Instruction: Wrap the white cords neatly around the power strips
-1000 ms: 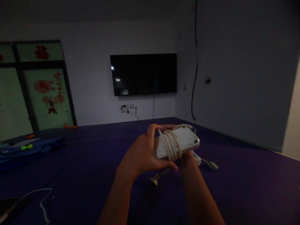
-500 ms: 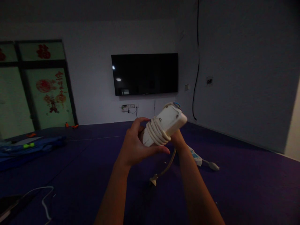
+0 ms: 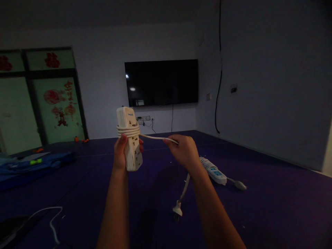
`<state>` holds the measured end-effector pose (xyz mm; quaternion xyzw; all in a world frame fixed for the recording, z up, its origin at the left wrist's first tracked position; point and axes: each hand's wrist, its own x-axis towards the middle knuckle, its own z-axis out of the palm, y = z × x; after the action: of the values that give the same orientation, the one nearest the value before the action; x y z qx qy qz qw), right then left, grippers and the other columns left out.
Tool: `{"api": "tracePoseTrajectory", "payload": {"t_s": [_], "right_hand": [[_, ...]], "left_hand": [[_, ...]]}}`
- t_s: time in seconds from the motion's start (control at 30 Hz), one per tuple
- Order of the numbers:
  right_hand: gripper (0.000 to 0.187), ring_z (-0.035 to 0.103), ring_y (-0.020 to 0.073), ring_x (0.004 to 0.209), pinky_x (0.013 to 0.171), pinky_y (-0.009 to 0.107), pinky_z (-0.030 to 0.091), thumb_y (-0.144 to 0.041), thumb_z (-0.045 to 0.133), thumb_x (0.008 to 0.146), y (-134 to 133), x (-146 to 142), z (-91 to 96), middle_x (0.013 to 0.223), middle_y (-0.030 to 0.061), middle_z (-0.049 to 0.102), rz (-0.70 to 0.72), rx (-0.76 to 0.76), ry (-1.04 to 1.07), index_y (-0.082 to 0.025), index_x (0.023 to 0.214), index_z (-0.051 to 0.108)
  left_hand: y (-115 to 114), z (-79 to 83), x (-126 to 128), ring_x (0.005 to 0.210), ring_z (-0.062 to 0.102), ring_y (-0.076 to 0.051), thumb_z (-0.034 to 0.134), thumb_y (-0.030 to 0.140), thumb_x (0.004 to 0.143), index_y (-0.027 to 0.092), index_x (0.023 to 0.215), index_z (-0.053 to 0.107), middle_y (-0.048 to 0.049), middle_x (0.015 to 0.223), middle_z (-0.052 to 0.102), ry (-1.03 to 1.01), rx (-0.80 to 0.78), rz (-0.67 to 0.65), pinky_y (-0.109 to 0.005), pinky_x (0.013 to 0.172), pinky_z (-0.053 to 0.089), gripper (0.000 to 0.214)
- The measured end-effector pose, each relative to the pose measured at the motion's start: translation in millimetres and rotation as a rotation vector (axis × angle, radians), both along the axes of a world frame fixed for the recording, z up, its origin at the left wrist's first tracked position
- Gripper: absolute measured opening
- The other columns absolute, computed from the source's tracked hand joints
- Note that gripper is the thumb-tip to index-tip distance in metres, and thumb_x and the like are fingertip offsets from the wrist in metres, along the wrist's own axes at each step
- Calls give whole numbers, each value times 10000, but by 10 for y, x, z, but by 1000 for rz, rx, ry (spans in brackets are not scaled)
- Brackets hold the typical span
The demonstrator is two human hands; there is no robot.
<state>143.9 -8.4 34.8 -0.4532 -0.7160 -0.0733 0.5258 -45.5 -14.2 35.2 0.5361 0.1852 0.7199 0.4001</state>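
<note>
My left hand (image 3: 121,152) is closed round a white power strip (image 3: 129,138) and holds it upright, sockets toward me. Several turns of its white cord (image 3: 128,130) are wound round its upper half. My right hand (image 3: 184,151) pinches the free stretch of that cord a little to the right of the strip. From that hand the cord hangs down to its plug (image 3: 177,211), which dangles just above the dark purple floor (image 3: 272,204).
A second power strip (image 3: 215,172) with blue sockets lies on the floor behind my right wrist. A black TV (image 3: 161,82) hangs on the far wall over wall sockets. Blue bundle (image 3: 33,163) at left, loose white cable (image 3: 53,221) at lower left.
The strip was swung from tilted in both hands to upright in my left hand, further left. My right hand let go of the strip's body and now pulls the cord out sideways.
</note>
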Motion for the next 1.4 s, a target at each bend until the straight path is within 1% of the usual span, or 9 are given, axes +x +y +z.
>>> {"api": "tracePoseTrajectory", "payload": {"t_s": [0.27,0.43,0.6,0.67,0.8,0.97,1.1,1.27,1.4], "right_hand": [[304,494,124,536,518,246,240,-399,509,844,-217,14,82,564,20,584,-143,30,-98,-197,688,675],[302,497,123,542,521,253,244,-386,499,854,-278,-6,89,589,28,603,-141,28,-104,-196,709,685],[306,481,119,529,519,261,222,-352,472,869,-323,-78,95,597,30,609,-107,-11,-182,-193,695,668],[309,464,116,516,517,266,208,-336,462,871,-346,-120,98,587,27,598,-95,-24,-212,-189,681,656],[262,469,116,527,523,260,222,-353,497,853,-378,-213,86,603,28,599,-48,-52,-233,-180,739,657],[291,509,134,570,531,262,247,-410,516,835,-377,-257,66,665,54,629,-32,-84,-230,-164,783,663],[316,500,130,559,526,259,249,-444,532,824,-363,-203,87,636,48,610,-38,-107,-244,-167,736,656],[178,477,112,525,511,247,257,-323,609,774,-338,-116,92,587,16,579,12,-161,-248,-170,688,641],[88,467,92,476,477,223,282,-214,631,730,-381,-77,55,543,-6,573,142,-295,-140,-165,659,644]], "left_hand": [[156,-86,95,447,562,-142,619,629,609,164,753,568,-44,595,616,55,-62,50,-251,377,412,489],[197,-128,228,429,557,-120,722,526,550,154,808,547,-3,595,619,45,13,205,-232,410,439,486],[203,-136,315,449,548,-106,739,498,557,149,806,576,9,610,605,51,42,368,-222,434,446,459],[218,-137,330,525,585,-122,742,482,567,148,836,597,-16,686,640,63,83,447,-231,487,474,453],[261,-160,341,782,646,-181,760,432,575,152,922,616,-68,883,683,129,187,622,-280,690,515,469],[284,-212,321,982,618,-231,770,432,567,163,1121,563,-119,1082,653,231,223,809,-344,852,484,650],[263,-233,307,1040,598,-251,686,511,655,186,1236,502,-130,1139,634,342,229,845,-366,886,464,690],[251,-250,380,1031,604,-258,364,546,867,180,1281,471,-150,1114,643,453,159,856,-392,843,466,563],[264,-267,420,994,614,-270,402,539,856,190,1236,510,-140,1040,668,460,97,936,-398,806,472,527]]}}
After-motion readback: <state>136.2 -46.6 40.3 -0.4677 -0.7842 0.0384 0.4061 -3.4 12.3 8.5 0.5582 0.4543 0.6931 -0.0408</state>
